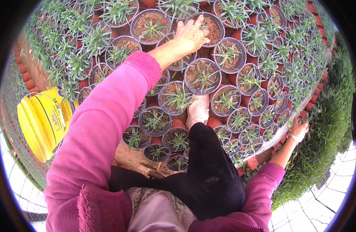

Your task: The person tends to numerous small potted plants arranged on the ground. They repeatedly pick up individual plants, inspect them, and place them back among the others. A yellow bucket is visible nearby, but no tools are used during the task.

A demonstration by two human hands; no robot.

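Observation:
My left hand [192,34] reaches out over a round plastic pot [221,25] of brown soil. Its fingers are apart on the pot's left side, and a few green leaves [204,26] show between them. Whether the fingertips press the soil is hard to see. Far to the right, my right hand [299,130] is beside the edge of the pot bed, against green foliage. Its fingers are curled, and what they hold, if anything, is too small to make out. A potted narrow-leaved seedling [203,76] stands below my left hand.
Rows of similar potted plants [257,40] crowd the ground, with terracotta-coloured pots [178,124] among them. My bare foot [198,108] stands between pots. A yellow plastic bucket [41,124] is at left. A dense green hedge [325,139] borders the right side.

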